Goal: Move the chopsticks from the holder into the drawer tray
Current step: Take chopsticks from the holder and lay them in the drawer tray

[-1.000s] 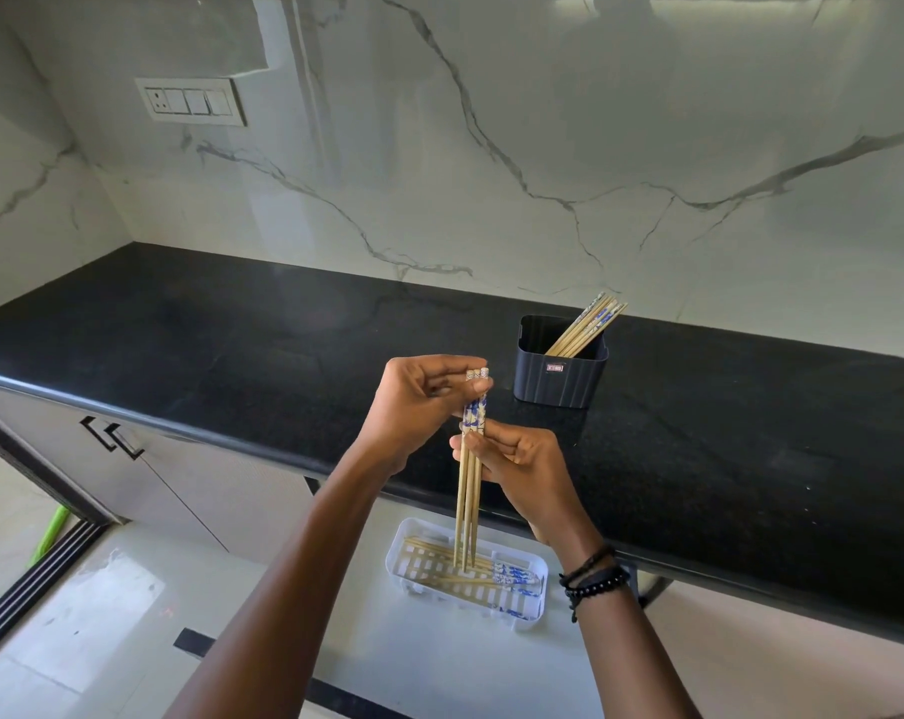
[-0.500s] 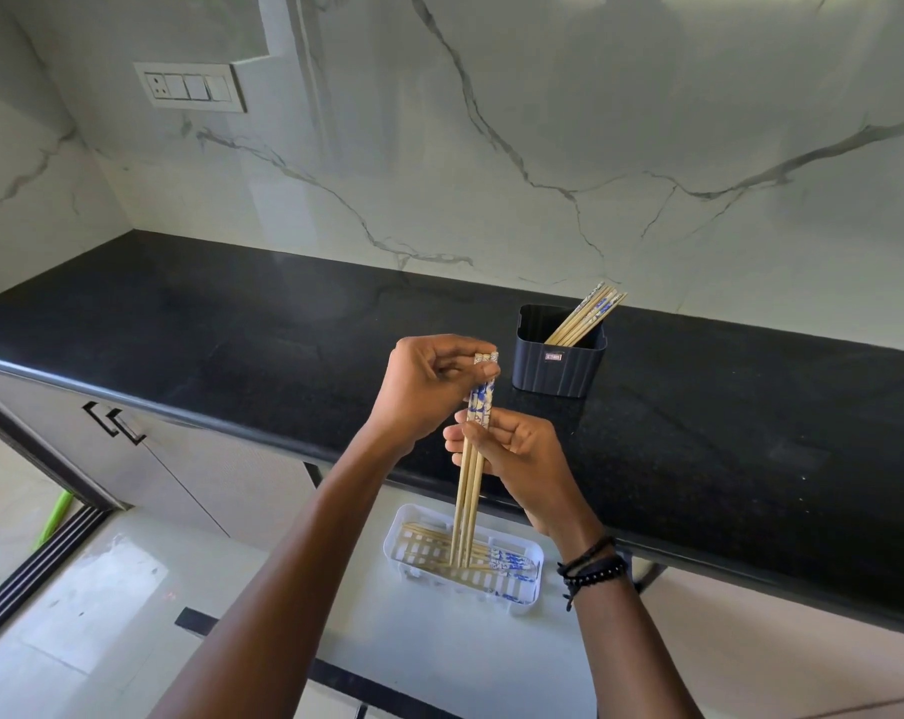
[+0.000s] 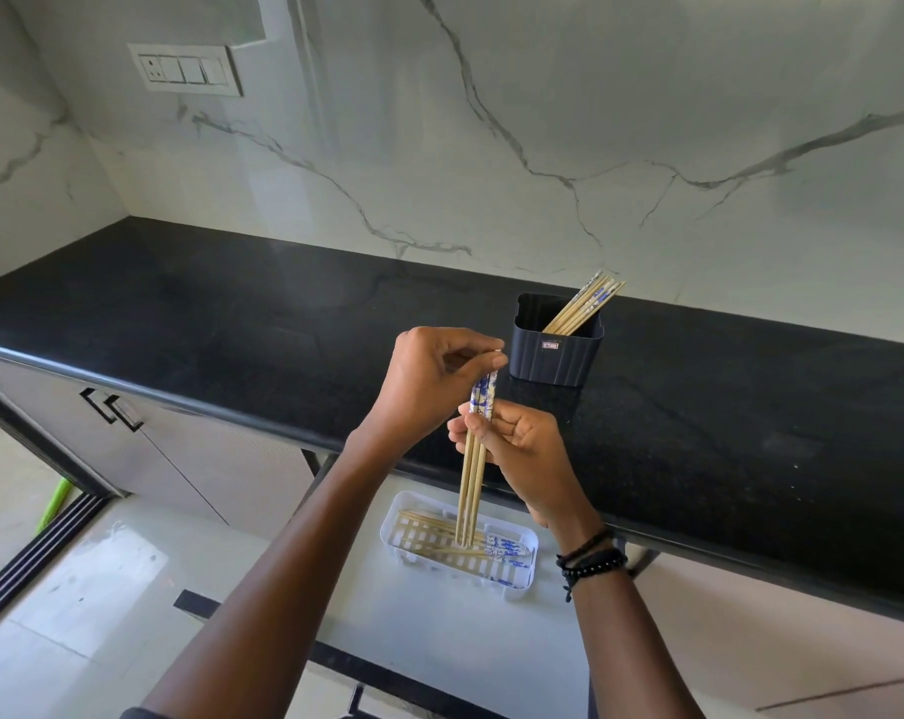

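Note:
I hold a small bundle of bamboo chopsticks [image 3: 471,469] with blue-patterned tops upright over the open drawer. My left hand [image 3: 429,386] pinches their top ends. My right hand [image 3: 517,454] grips them around the middle. Their tips hang just above the white slotted tray [image 3: 526,583], where several chopsticks lie flat. On the black counter behind my hands stands the dark ribbed holder [image 3: 556,350], with several chopsticks [image 3: 585,308] leaning to its right side.
The tray sits in an open pale drawer [image 3: 439,646] below the counter's front edge [image 3: 221,407]. Cabinet doors with black handles [image 3: 112,409] are at the left. A marble wall with a switch plate [image 3: 185,70] rises behind the counter.
Both hands and the chopstick bundle have kept nearly the same pose. The camera has tilted slightly down, so everything sits a little higher in view.

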